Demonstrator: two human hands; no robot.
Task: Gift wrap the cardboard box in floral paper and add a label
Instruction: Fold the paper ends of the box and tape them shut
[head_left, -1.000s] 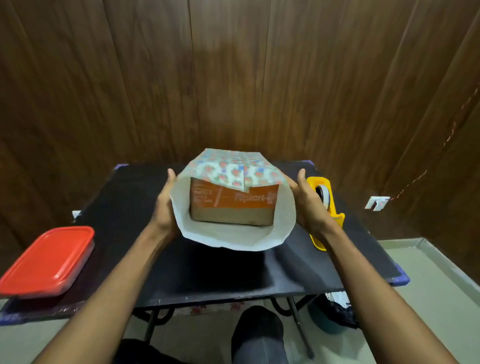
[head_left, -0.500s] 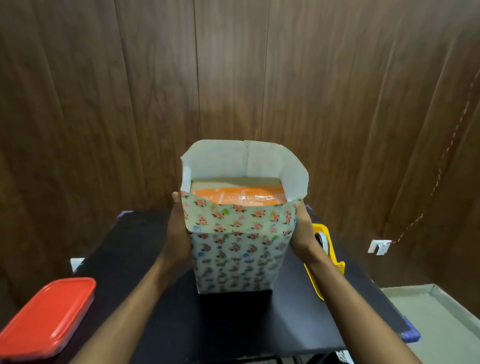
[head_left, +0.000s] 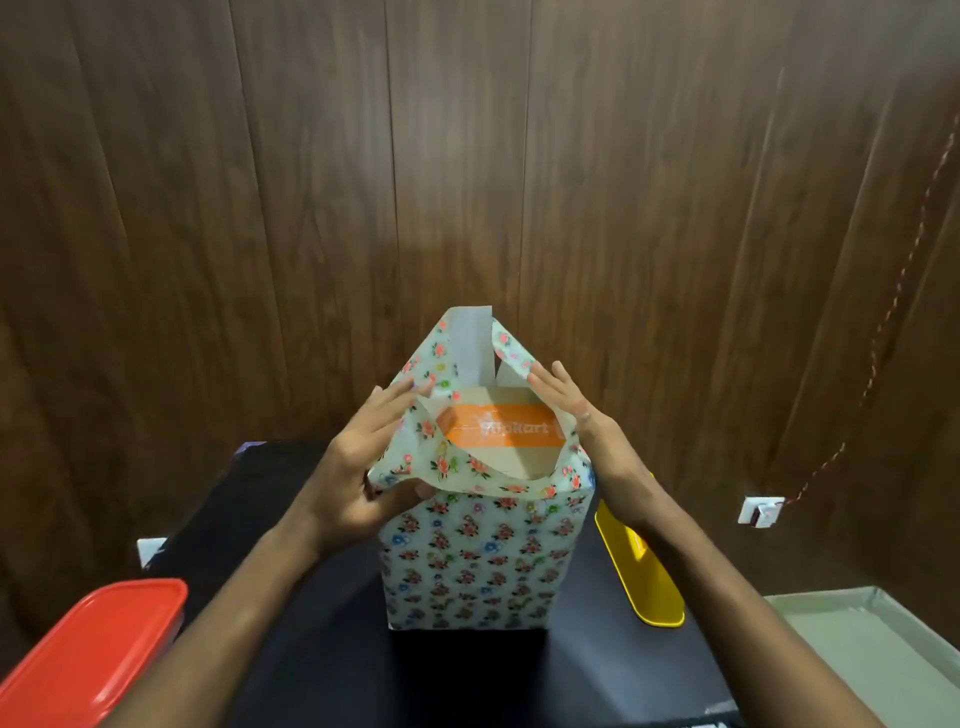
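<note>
— Where does the cardboard box (head_left: 498, 434) stand?

— Upright on the black tabletop (head_left: 322, 613), sleeved in floral paper (head_left: 472, 561), its orange-taped top end showing.

— And the hands?

— The left hand (head_left: 358, 467) presses the left paper flap inward, fingers straight, thumb under the fold. The right hand (head_left: 576, 415) lies flat against the right flap.

— Anything nearby?

— A yellow tape dispenser (head_left: 644, 571) to the right, a red-lidded container (head_left: 88, 654) on the left.

Centre: the wrapped cardboard box (head_left: 475, 561) stands upright on the black table (head_left: 322, 623), filling the middle.
Top: the open mouth is flanked by the left hand (head_left: 358, 467) and right hand (head_left: 582, 421).
Left: red-lidded container (head_left: 88, 654) at the table's edge; bare tabletop between it and the box.
Right: yellow tape dispenser (head_left: 641, 571) just beside the box.
Behind: wood-panelled wall (head_left: 467, 156).
</note>
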